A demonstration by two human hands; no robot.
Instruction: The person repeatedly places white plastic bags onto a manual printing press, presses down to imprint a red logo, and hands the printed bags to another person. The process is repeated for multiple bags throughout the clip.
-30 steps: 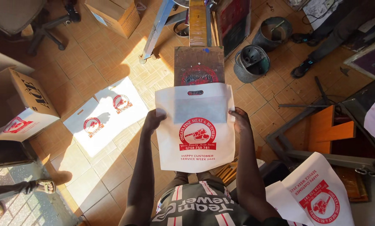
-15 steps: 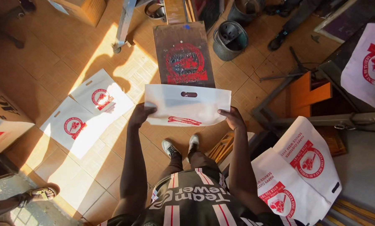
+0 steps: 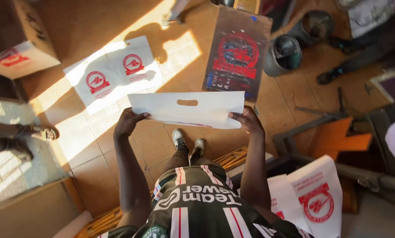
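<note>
The left hand (image 3: pixel 127 122) pinches the lower left corner of a white bag (image 3: pixel 186 109), thumb on top and fingers curled beneath, while the right hand (image 3: pixel 247 120) grips the lower right corner the same way. Held by its two near corners, the bag hangs out flat and nearly level in front of the person, at about waist height above the floor, its oval cut-out handle facing up and away. Only a thin strip of red shows along the near edge, so the printed face seems to be turned down or away; gripping at the edges likely keeps fingers off that face.

Straight below the bag are the person's two shoes (image 3: pixel 187 142), set on the tiled floor (image 3: pixel 96 145). Just beyond the bag's far edge lies a dark printing board (image 3: pixel 237 55) stained with red and blue ink, close enough that the bag nearly overlaps it from this view. To the left, two printed bags (image 3: pixel 113 72) lie spread side by side in the patch of sunlight, flat and face up, which I judge suits drying. A cardboard box (image 3: pixel 18 46) sits further left. Right of the board stand two buckets (image 3: pixel 282 55), and by the person's right hip lies a stack of more printed bags (image 3: pixel 314 200). Another person's foot (image 3: pixel 45 133) shows at the left edge.
</note>
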